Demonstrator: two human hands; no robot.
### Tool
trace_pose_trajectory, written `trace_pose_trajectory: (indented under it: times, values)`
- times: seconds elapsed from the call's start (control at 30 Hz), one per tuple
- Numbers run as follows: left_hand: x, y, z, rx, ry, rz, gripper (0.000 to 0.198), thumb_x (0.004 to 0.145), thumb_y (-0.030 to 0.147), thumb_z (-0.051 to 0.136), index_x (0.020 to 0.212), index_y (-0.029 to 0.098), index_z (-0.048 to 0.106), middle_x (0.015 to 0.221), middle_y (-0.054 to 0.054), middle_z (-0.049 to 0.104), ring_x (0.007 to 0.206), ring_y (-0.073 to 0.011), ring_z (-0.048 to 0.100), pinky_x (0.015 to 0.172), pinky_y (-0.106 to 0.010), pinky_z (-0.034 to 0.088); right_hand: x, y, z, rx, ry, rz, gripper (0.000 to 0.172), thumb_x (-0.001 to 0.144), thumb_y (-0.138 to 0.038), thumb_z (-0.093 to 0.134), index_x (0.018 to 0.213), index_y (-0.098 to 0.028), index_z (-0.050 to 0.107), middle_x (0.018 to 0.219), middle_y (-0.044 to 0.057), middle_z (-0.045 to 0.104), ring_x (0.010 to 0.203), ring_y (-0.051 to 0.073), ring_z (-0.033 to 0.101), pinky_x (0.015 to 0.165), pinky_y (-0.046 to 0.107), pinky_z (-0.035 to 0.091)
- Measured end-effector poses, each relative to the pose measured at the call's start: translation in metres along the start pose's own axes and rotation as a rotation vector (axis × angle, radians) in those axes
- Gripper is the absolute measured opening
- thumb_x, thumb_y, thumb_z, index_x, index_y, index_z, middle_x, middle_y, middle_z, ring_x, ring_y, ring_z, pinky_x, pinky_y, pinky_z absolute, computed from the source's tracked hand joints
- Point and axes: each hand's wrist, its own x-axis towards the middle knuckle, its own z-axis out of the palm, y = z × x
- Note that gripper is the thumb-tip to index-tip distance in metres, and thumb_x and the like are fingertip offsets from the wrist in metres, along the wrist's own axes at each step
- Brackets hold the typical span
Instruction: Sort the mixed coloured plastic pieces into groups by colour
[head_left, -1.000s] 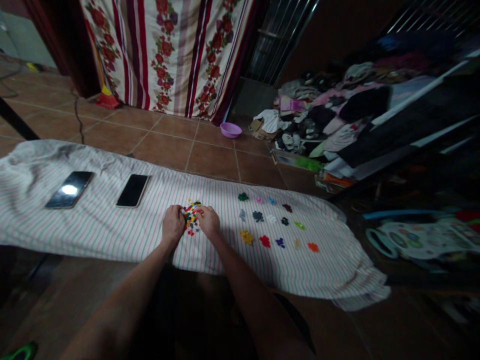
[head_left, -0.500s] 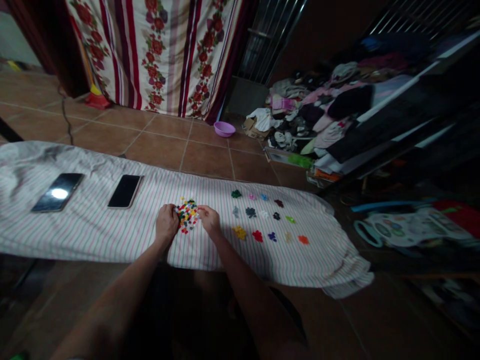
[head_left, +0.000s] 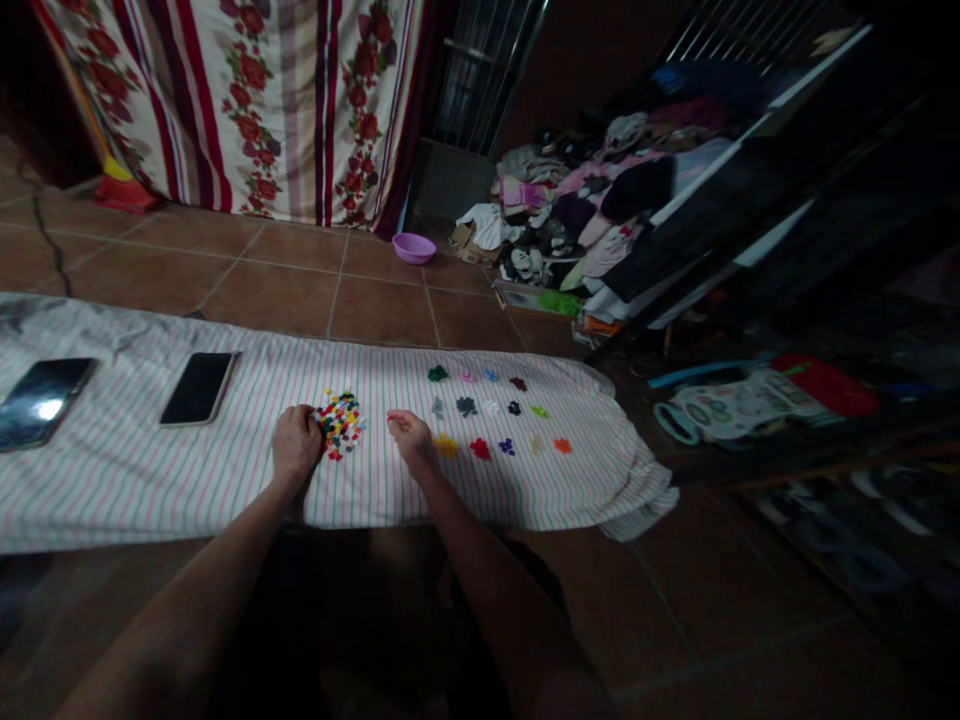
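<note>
A heap of small mixed-colour pieces point(head_left: 340, 422) lies on a pink-striped white cloth point(head_left: 150, 470). My left hand point(head_left: 295, 445) rests curled against the heap's left edge. My right hand point(head_left: 409, 435) sits to the right of the heap, fingers pinched together; what they hold is too small to see. To its right lie several small single-colour piles: yellow point(head_left: 445, 445), red point(head_left: 479, 449), purple point(head_left: 507, 446), orange point(head_left: 562, 446), green point(head_left: 437, 373) and others.
Two dark phones point(head_left: 198, 387) point(head_left: 41, 400) lie on the cloth at left. Beyond are tiled floor, a floral curtain point(head_left: 247, 100), a purple bowl point(head_left: 413, 247) and a pile of clothes point(head_left: 577, 210). A toy point(head_left: 727, 405) lies at right.
My right hand has left the heap and moved right toward the yellow pile. The left hand stays at the heap. The camera has turned to the right.
</note>
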Motion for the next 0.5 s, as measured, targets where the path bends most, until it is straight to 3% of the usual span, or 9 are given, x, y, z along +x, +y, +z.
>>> trace_pose_trajectory:
  times: [0.27,0.5]
  values:
    - [0.0,-0.001,-0.001,0.013,-0.016,-0.01,0.024,0.086,0.021,0.039,0.097,0.02,0.06,0.094,-0.009,0.06,0.097,-0.0244,0.057,0.087,-0.038,0.045,-0.002,0.002,-0.03,0.08,0.056,0.017,0.024,0.074,-0.025,0.054,0.091,-0.022,0.07,0.087,0.002,0.074,0.084,0.018,0.071,0.077,0.029,0.057]
    - [0.0,-0.002,0.001,0.032,-0.014,0.012,0.026,0.088,0.023,0.037,0.098,0.019,0.06,0.096,-0.011,0.061,0.098,-0.0252,0.056,0.089,-0.039,0.045,-0.003,0.014,-0.054,-0.014,0.089,-0.012,0.028,0.075,-0.028,0.053,0.097,-0.024,0.069,0.086,0.001,0.074,0.078,0.017,0.07,0.071,0.029,0.057]
